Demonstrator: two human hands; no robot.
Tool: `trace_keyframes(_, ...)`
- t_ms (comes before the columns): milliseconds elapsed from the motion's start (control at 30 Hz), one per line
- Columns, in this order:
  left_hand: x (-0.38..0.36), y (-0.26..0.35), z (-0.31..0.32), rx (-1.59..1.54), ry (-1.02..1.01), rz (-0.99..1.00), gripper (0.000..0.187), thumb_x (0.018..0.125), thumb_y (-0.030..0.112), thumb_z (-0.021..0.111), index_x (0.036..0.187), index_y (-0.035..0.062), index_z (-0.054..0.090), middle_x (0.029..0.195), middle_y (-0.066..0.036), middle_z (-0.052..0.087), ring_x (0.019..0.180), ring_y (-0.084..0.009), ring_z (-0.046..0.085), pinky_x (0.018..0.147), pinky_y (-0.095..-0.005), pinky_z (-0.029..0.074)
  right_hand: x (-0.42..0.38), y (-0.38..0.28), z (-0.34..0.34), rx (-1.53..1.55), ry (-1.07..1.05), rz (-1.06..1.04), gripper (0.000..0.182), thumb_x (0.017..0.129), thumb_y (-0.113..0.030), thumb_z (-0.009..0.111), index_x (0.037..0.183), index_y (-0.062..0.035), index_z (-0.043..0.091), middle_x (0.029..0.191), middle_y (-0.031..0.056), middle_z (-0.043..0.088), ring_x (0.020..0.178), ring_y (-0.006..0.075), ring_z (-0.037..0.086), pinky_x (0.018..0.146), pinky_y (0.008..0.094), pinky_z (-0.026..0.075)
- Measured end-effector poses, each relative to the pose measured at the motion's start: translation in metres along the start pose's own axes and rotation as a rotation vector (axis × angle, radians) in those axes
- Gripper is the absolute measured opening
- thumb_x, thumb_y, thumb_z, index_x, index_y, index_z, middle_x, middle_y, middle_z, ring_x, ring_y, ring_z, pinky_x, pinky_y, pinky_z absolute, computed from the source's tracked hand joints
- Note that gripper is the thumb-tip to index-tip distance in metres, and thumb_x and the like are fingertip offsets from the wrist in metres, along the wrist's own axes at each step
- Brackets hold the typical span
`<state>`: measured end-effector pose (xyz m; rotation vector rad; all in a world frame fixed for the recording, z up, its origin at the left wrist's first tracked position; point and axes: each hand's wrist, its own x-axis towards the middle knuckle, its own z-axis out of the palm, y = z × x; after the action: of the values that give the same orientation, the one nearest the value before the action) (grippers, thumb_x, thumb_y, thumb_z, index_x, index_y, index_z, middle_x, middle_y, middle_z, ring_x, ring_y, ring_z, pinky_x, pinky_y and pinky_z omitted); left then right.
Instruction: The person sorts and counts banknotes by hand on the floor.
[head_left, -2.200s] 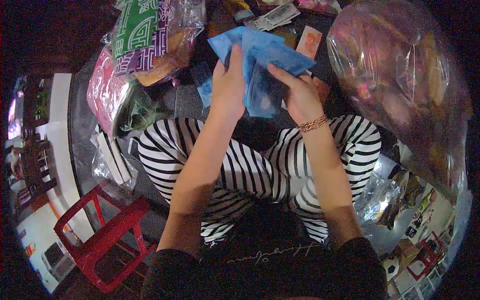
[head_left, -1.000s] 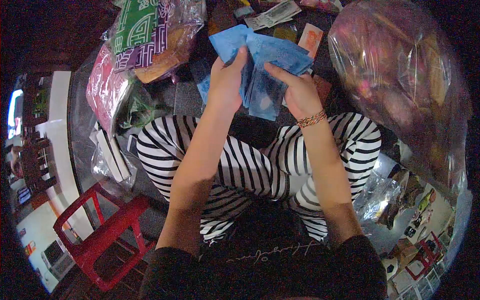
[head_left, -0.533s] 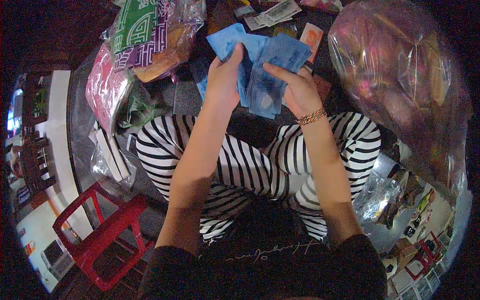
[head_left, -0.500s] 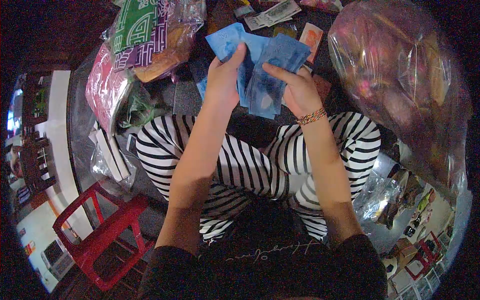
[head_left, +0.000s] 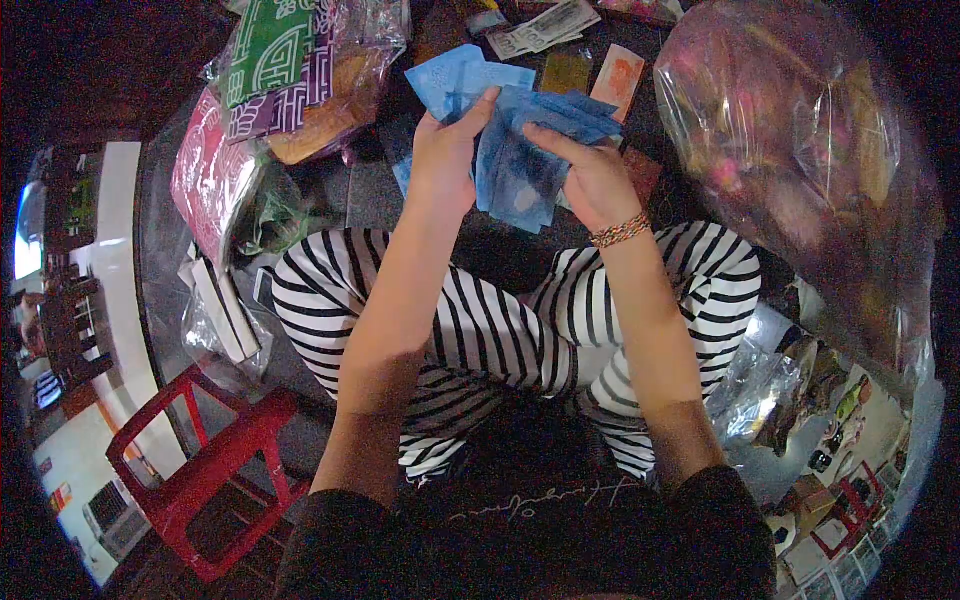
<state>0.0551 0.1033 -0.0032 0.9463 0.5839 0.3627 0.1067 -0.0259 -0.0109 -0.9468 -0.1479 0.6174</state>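
Note:
Both my hands grip blue banknotes above the floor in front of my crossed legs. My left hand (head_left: 447, 150) pinches a few light blue notes (head_left: 447, 78) with the thumb on top. My right hand (head_left: 598, 180) holds a fanned bundle of darker blue banknotes (head_left: 520, 185), its thumb pressed on their face. The two sets overlap between my hands. Behind them on the floor lie grey banknotes (head_left: 543, 30), an orange-red banknote (head_left: 618, 80) and a yellowish one (head_left: 566, 72). A brownish-red note (head_left: 641, 172) shows beside my right hand.
A large clear plastic bag (head_left: 790, 130) with pinkish contents stands at the right. Patterned green and purple packages (head_left: 280, 70) in plastic and a pink-red package (head_left: 208, 175) lie at the left. Lower left stands a red plastic stool (head_left: 215, 470).
The bundle in my right hand has tilted and spread, its upper end swinging down and to the right. Both hands have stayed nearly in place, still gripping the notes.

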Motion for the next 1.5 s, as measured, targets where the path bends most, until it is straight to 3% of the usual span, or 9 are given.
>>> trace_keyframes(233,0.005,0.002,-0.001,-0.119,0.109,-0.123,0.021,0.085,0.019,0.059,0.098,0.0023,0.058,0.096,-0.006,0.061,0.085,-0.0162,0.057,0.073,-0.0322,0.047,0.001,-0.002,-0.004,0.009,0.043,0.105,0.032,0.071,0.0,0.068,0.101,-0.004,0.058,0.1,0.0045,0.061,0.096,0.0152,0.056,0.088,0.0295,0.04)
trace_keyframes(300,0.004,-0.001,-0.002,-0.093,0.085,-0.088,0.022,0.085,0.019,0.06,0.098,0.0027,0.058,0.096,-0.006,0.061,0.085,-0.0164,0.058,0.074,-0.0323,0.047,0.001,-0.003,-0.004,0.011,-0.052,0.081,0.03,0.072,-0.002,0.067,0.101,-0.0028,0.059,0.101,0.0042,0.061,0.097,0.0149,0.056,0.089,0.0289,0.039)
trace_keyframes(467,0.0,0.002,0.0,-0.006,-0.034,-0.041,0.021,0.084,0.02,0.06,0.098,0.0037,0.059,0.095,-0.006,0.062,0.086,-0.0171,0.058,0.075,-0.0326,0.047,0.001,0.0,-0.003,0.004,-0.051,0.101,0.03,0.073,-0.002,0.067,0.101,-0.003,0.058,0.1,0.0044,0.062,0.097,0.0149,0.056,0.088,0.0284,0.039)
trace_keyframes(633,0.003,0.005,0.002,-0.174,0.015,-0.179,0.018,0.083,0.015,0.061,0.097,0.0024,0.06,0.095,-0.007,0.063,0.083,-0.0171,0.059,0.073,-0.0316,0.048,0.002,0.002,-0.005,0.01,-0.033,0.096,0.03,0.072,-0.001,0.067,0.101,-0.003,0.058,0.1,0.0048,0.062,0.096,0.0152,0.056,0.087,0.028,0.04)
trace_keyframes(933,0.0,0.001,0.0,0.03,-0.041,-0.017,0.021,0.086,0.023,0.057,0.094,0.0033,0.06,0.09,-0.006,0.062,0.082,-0.0157,0.059,0.073,-0.0303,0.047,-0.001,-0.002,0.002,-0.009,-0.004,0.003,0.029,0.069,-0.005,0.07,0.097,-0.0038,0.062,0.096,0.0036,0.063,0.091,0.0144,0.057,0.085,0.0287,0.042)
trace_keyframes(1167,-0.002,0.004,0.005,-0.076,0.112,-0.102,0.02,0.085,0.019,0.059,0.097,0.0029,0.06,0.094,-0.006,0.062,0.084,-0.0154,0.058,0.074,-0.0296,0.046,0.002,0.0,-0.004,0.018,0.033,0.061,0.028,0.072,-0.002,0.068,0.099,-0.002,0.06,0.1,0.0058,0.062,0.096,0.0158,0.056,0.089,0.0289,0.039)
trace_keyframes(1333,-0.01,0.006,0.01,0.039,-0.043,0.02,0.018,0.088,0.018,0.053,0.096,0.0032,0.06,0.093,-0.005,0.062,0.083,-0.0155,0.058,0.075,-0.0294,0.046,0.0,0.0,0.0,0.006,-0.013,0.041,0.027,0.072,-0.002,0.067,0.098,-0.0026,0.06,0.1,0.0051,0.062,0.096,0.0155,0.056,0.088,0.0285,0.039)
trace_keyframes(1500,-0.01,0.011,0.01,-0.092,-0.047,-0.071,0.017,0.088,0.015,0.053,0.097,0.0029,0.059,0.093,-0.005,0.062,0.084,-0.0152,0.058,0.076,-0.0287,0.046,-0.001,0.001,0.0,-0.007,0.016,0.045,0.029,0.072,-0.002,0.067,0.1,-0.0028,0.059,0.099,0.0046,0.062,0.096,0.0146,0.056,0.088,0.0283,0.039)
